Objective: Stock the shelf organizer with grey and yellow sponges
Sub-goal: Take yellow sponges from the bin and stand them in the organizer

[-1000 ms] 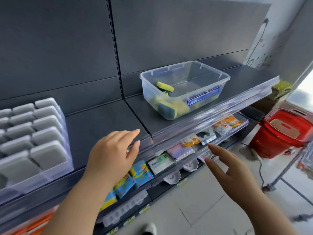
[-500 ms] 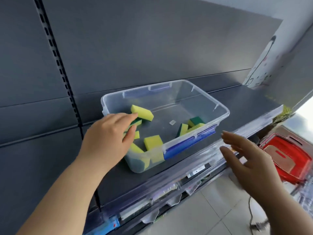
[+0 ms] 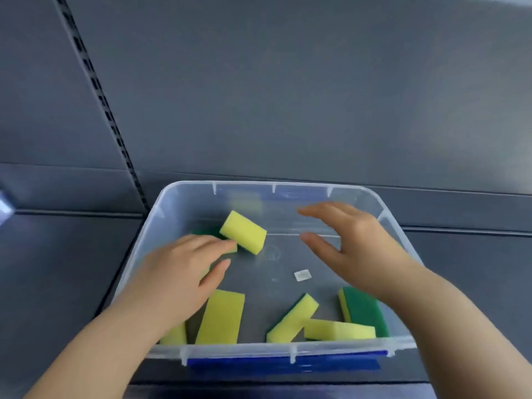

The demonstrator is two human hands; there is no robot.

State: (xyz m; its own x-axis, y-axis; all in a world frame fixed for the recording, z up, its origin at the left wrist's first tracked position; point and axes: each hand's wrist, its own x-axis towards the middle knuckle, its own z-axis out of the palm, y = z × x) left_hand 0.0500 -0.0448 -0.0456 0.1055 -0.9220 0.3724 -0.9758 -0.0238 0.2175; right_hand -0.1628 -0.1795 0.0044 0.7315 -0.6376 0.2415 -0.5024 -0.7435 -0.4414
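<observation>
Shows the left hand (image 3: pixel 178 272) inside the clear bin (image 3: pixel 244 184), nearly straight fingers touching a tilted yellow sponge (image 3: pixel 243 231). Holds the right hand (image 3: pixel 357 243) spread wide above the bin, gripping nothing. Counts seven sponges (image 3: pixel 221 318), one bin.

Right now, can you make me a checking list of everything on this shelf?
Surface: dark grey shelf, bearing a clear bin.
Job's things: yellow-and-green sponges loose in the bin; one yellow sponge tilted.
Clutter: small white sticker on the bin floor.
Hands: left hand in the bin, fingers by the tilted sponge; right hand open above it, holding nothing.
Cables: nothing seen.
Surroundings: grey back panel, slotted upright.
</observation>
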